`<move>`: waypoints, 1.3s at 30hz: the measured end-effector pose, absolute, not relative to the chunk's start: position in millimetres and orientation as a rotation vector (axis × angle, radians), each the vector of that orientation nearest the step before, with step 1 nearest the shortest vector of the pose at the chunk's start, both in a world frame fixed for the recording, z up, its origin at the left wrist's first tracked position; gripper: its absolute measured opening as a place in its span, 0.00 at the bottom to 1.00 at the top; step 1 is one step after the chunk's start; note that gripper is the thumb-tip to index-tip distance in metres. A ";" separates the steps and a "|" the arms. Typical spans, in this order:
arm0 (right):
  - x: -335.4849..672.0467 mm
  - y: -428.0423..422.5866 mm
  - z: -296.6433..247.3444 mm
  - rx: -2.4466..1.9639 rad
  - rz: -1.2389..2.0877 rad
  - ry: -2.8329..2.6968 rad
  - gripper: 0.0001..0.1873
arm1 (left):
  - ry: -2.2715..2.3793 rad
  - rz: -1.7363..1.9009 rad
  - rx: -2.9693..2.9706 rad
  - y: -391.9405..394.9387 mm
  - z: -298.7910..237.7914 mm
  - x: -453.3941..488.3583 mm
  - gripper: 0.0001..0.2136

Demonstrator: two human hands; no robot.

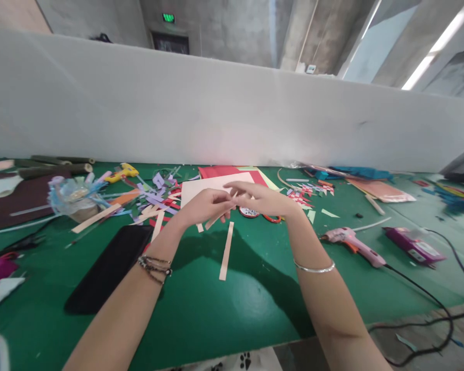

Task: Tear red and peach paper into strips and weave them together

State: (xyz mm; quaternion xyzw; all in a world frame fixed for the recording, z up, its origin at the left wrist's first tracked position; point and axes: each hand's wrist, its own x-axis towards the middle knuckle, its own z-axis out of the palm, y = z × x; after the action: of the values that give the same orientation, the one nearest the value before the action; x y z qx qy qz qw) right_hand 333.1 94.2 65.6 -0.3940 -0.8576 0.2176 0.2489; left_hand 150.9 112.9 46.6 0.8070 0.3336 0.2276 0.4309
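Note:
Both my hands meet over the middle of the green table [216, 304]. My left hand [206, 205] has its fingers curled and pinches the end of a thin peach paper strip [214, 220] that hangs below it. My right hand [261, 200] reaches across from the right, fingers partly stretched and touching the same strip near my left fingertips. Another long peach strip [226, 251] lies flat on the table just below the hands. A peach sheet [206, 188] over red paper [224, 171] lies behind them. Red-handled scissors [261, 215] sit under my right hand.
A black phone [110, 268] lies at the left. A pink glue gun [351, 245] with a black cord [444, 309] and a purple box [413, 245] are at the right. Paper scraps [154, 198], a yellow glue gun [121, 172] and a tinsel bundle [73, 198] clutter the left. A white partition [216, 113] backs the table.

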 end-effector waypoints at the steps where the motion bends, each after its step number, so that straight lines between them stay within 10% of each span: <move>1: 333.7 92.6 67.1 -1.080 0.682 -2.407 0.16 | 0.819 0.547 2.035 113.9 46.5 149.5 0.14; 39: 331.6 98.4 60.4 -1.401 0.352 -2.184 0.15 | 1.050 0.629 2.177 119.3 63.3 123.9 0.11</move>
State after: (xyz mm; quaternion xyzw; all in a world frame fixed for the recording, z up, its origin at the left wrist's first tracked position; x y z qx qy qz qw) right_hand 331.6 98.4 60.4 -0.5170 -0.8056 0.1300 0.2585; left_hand 123.9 119.3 63.3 0.8269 0.3988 0.2390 0.3165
